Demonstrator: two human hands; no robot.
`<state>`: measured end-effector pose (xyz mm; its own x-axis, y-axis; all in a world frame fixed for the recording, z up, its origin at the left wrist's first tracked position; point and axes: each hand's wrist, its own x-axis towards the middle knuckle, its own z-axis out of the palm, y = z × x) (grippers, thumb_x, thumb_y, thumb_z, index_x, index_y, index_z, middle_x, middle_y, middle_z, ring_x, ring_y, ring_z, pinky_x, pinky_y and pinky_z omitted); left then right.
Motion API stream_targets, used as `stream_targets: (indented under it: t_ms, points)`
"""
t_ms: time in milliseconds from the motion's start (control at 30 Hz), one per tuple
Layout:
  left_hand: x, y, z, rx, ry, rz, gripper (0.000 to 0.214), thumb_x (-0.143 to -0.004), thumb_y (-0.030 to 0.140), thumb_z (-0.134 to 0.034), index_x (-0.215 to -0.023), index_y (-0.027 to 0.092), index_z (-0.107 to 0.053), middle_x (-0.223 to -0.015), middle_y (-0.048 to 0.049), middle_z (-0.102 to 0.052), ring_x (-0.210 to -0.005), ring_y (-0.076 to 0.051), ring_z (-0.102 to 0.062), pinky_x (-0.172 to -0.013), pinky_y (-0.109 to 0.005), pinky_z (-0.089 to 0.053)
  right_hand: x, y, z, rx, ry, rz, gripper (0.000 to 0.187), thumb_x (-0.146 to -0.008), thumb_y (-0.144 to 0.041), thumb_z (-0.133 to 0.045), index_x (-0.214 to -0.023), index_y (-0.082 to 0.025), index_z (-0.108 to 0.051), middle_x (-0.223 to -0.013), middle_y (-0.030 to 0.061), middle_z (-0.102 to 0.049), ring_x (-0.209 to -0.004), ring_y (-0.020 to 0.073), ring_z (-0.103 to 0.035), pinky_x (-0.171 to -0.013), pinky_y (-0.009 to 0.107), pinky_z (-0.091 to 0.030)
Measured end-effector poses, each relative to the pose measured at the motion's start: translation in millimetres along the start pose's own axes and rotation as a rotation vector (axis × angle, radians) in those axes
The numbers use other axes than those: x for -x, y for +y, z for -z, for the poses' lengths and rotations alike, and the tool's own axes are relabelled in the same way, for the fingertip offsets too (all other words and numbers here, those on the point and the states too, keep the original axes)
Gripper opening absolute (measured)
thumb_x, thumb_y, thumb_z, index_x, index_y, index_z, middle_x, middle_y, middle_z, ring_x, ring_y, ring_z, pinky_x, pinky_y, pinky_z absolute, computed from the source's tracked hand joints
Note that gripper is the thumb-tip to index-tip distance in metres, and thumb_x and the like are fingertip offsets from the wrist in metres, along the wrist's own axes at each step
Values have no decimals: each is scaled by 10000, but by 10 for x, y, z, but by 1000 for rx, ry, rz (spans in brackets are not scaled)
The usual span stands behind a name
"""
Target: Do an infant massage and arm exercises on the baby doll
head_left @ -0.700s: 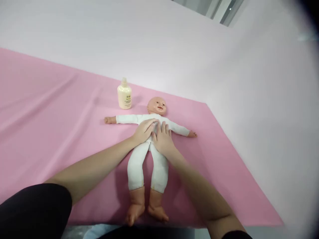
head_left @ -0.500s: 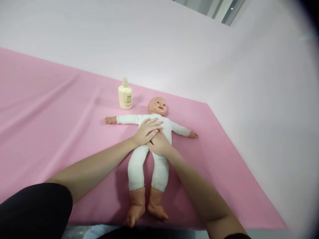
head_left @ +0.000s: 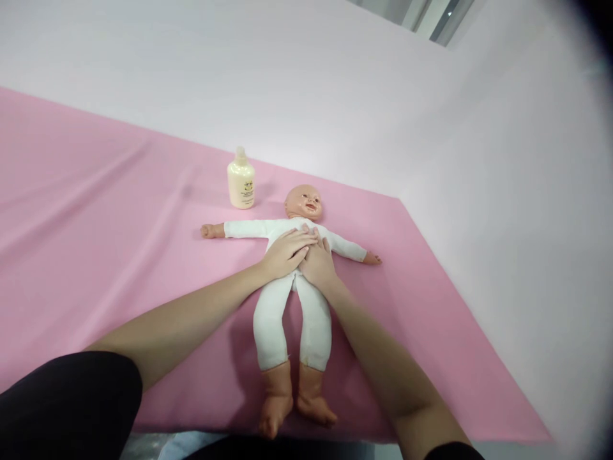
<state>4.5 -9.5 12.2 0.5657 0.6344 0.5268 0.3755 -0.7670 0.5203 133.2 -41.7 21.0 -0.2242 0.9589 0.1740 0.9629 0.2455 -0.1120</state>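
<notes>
Doll (head_left: 271, 313): on its back on pink sheet (head_left: 96, 223), feet at near edge.
Left hand (head_left: 287, 251): flat, open on doll's belly, gripping nothing.
Right hand (head_left: 318, 263): same, touching left.
Bottle (head_left: 241, 182): upright, far edge.
Room: sheet widest leftward.

The baby doll (head_left: 271, 322) lies flat on its back, face up, with its arms spread wide and its legs straight and side by side. It wears a white one-piece suit, and its head, hands and feet are bare, flesh-toned plastic. Its head lies near the cream bottle (head_left: 240, 186), and its feet point away from the bottle.
</notes>
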Motion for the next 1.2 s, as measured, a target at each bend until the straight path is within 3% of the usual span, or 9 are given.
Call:
stream_targets:
  t_ms: [167, 333, 433, 533, 600, 733, 900, 1067, 1200]
  points:
    - [15, -33, -2, -40, 20, 139, 438, -933, 265, -294, -1270, 192, -564, -1364, -46, -555, -1332, -187, -429, -1145, -440, -277, 173, -252, 64, -3, -65, -117, 555, -936, -264, -279, -1462, -88, -299, -1544, 148, -258, -1434, 381, -173, -1102, 604, -228]
    - [22, -66, 8, -62, 22, 254, 469, -942, 260, -245, -1304, 188, -534, -1426, -40, -490, -1390, -184, -341, -1158, -439, -241, 304, -387, 57, -40, -37, -4, 617, -881, -214, -354, -1452, 5, -270, -1523, 218, -267, -1426, 388, -192, -1122, 615, -164]
    - [24, -74, 6, -88, 37, 277, 479, -950, 258, -227, -1316, 172, -524, -1456, -52, -451, -1396, -179, -327, -1159, -416, -243, 222, -265, 60, -99, -61, 153, 601, -871, -207, -370, -1437, -14, -315, -1503, 201, -325, -1418, 327, -243, -1152, 569, -138]
    - [29, -54, -11, -154, 66, 258, 468, -953, 298, -269, -1317, 150, -524, -1466, -81, -431, -1387, -205, -335, -1151, -398, -262, 42, -25, 36, -193, -87, 354, 512, -887, -238, -400, -1376, -97, -450, -1420, 142, -476, -1366, 256, -352, -1183, 485, -136]
    - [30, -32, -26, -197, 45, 246, 458, -952, 321, -296, -1322, 173, -522, -1464, -66, -436, -1396, -234, -312, -1148, -420, -260, -66, 115, 0, -267, -15, 392, 467, -921, -228, -337, -1348, -118, -490, -1393, 122, -509, -1356, 216, -369, -1171, 434, -206]
    - [20, 0, -41, -229, -7, 227, 468, -959, 324, -284, -1365, 192, -475, -1477, -35, -422, -1406, -259, -288, -1150, -452, -237, -150, 210, -60, -279, 79, 245, 498, -925, -198, -277, -1393, -123, -431, -1424, 108, -478, -1370, 193, -353, -1168, 415, -211]
    - [-2, 3, -34, -204, -39, 253, 489, -960, 328, -277, -1427, 227, -384, -1503, -14, -380, -1420, -237, -272, -1152, -461, -222, -116, 159, -43, -224, 35, 75, 530, -924, -210, -268, -1447, -167, -346, -1515, 53, -353, -1441, 215, -216, -1177, 461, -161]
    - [-11, -28, -46, -197, -36, 269, 500, -950, 317, -291, -1434, 217, -371, -1512, -29, -362, -1425, -209, -266, -1162, -440, -213, -81, 119, 5, -152, -10, -96, 537, -948, -288, -249, -1481, -220, -269, -1575, 19, -202, -1458, 280, -150, -1153, 523, -190]
    - [-14, -41, -54, -215, -36, 287, 496, -944, 314, -304, -1407, 176, -416, -1493, -60, -393, -1421, -210, -278, -1167, -435, -212, -25, 53, 29, -83, -33, -226, 592, -955, -359, -266, -1504, -153, -180, -1585, 68, -141, -1448, 324, -166, -1141, 524, -223]
